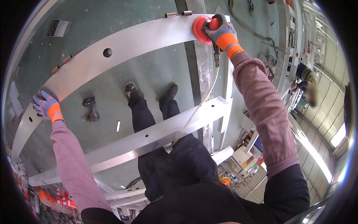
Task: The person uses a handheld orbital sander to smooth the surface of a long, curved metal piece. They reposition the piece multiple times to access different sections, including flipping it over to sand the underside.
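Right hand [223, 33], gloved in grey and orange, gripped a red, round-disc handheld sander [200, 31], whose disc sat just to its left, on the far right end of a curved, silvery metal plate [149, 35]. The left hand [47, 105], gloved alike, lay spread and unclenched on the plate's left part, well apart from the sander.

grey-and-orange gloves [225, 36], striped pink sleeves [263, 108], dark trousers [194, 156]
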The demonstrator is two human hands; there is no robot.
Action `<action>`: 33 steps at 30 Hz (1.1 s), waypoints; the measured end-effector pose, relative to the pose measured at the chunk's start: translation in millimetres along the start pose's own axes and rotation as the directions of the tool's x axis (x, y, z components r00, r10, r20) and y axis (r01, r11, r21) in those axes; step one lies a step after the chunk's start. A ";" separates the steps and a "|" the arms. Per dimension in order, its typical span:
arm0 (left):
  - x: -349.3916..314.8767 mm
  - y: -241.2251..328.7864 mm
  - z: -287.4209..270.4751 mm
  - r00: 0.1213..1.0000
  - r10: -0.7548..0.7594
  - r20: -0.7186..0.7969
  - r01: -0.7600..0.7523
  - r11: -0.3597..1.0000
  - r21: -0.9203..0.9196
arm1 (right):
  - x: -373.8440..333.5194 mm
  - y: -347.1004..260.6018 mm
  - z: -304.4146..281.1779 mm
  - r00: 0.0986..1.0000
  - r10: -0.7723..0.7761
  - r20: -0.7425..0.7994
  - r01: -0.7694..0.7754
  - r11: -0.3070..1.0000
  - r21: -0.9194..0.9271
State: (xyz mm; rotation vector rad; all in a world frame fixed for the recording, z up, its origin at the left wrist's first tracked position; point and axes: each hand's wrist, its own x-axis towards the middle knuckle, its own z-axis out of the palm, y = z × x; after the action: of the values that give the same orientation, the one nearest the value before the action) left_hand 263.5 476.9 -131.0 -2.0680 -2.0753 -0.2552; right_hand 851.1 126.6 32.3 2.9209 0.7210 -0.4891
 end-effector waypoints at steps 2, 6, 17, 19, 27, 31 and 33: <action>-2.7 0.4 -4.1 1.000 -0.001 0.009 0.000 0.999 0.039 | 0.1 -6.5 -8.3 0.988 0.063 0.143 -0.064 0.998 0.001; -2.0 6.1 -6.8 0.999 -0.017 0.033 0.015 0.998 0.058 | 1.1 -12.5 -9.1 0.986 0.094 0.138 -0.097 0.995 0.010; -3.1 11.0 -8.0 0.999 -0.019 0.047 0.016 0.998 0.063 | 10.9 -31.7 -14.9 0.965 0.058 0.254 -0.075 0.995 0.058; -0.5 8.6 -9.2 0.999 -0.018 0.040 0.015 0.998 0.067 | -6.3 -36.4 -4.2 0.977 0.047 0.208 -0.045 0.999 -0.015; -6.4 13.5 -13.7 0.999 -0.011 0.043 0.010 1.000 0.015 | -0.4 -30.7 -13.1 0.963 0.155 0.219 -0.155 0.988 -0.014; -3.5 12.9 -13.2 1.000 -0.011 0.009 0.011 1.000 0.018 | 13.2 -14.1 -8.7 0.976 0.100 0.191 -0.101 0.995 -0.008; -6.7 18.2 -14.7 0.999 -0.014 0.030 0.014 1.000 0.003 | 12.1 -14.0 -8.3 0.970 0.129 0.208 -0.140 0.989 0.041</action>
State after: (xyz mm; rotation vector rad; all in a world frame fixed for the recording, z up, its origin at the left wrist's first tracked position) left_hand 282.0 466.8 -118.9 -2.0686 -2.1075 -0.2240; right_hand 857.0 145.6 35.9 2.8856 0.4862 -0.7923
